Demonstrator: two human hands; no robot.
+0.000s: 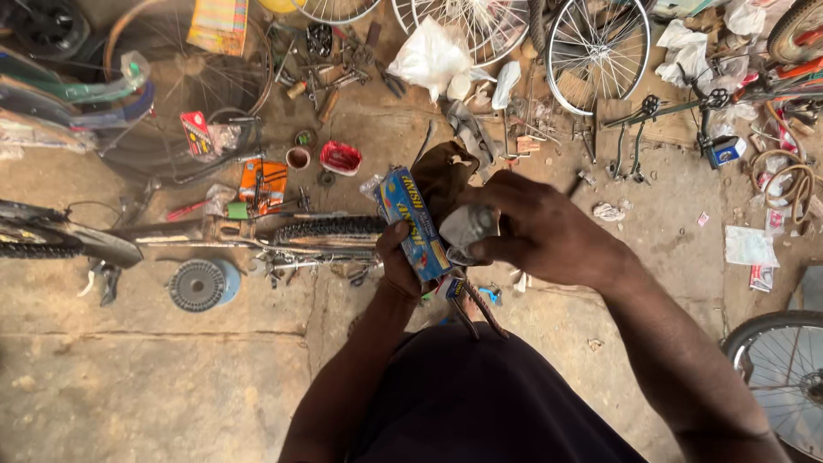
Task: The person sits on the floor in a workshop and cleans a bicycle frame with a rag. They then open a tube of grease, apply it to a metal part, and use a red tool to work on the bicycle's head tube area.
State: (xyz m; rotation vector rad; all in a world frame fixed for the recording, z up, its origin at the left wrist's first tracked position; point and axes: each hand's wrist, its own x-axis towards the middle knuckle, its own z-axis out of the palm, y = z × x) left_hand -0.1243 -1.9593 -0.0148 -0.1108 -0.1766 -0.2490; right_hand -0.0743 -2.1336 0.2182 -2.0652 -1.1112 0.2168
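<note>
Concrete floor (154, 386) lies below me. My left hand (399, 261) clenches a blue printed box (413, 225); my right hand (531, 227) pinches a grey wrapped part (470, 227) at its top. Farther off, a tyre (330, 228), then spoked wheels (597, 51).

Soft even daylight, warm tint, faint shadows; no glare. Centre sharp, slight wide-angle stretch and softness at edges.

Spoked wheels (597, 51), scattered tools (330, 73) and a red tin (340, 158) litter the concrete floor (154, 377).
</note>
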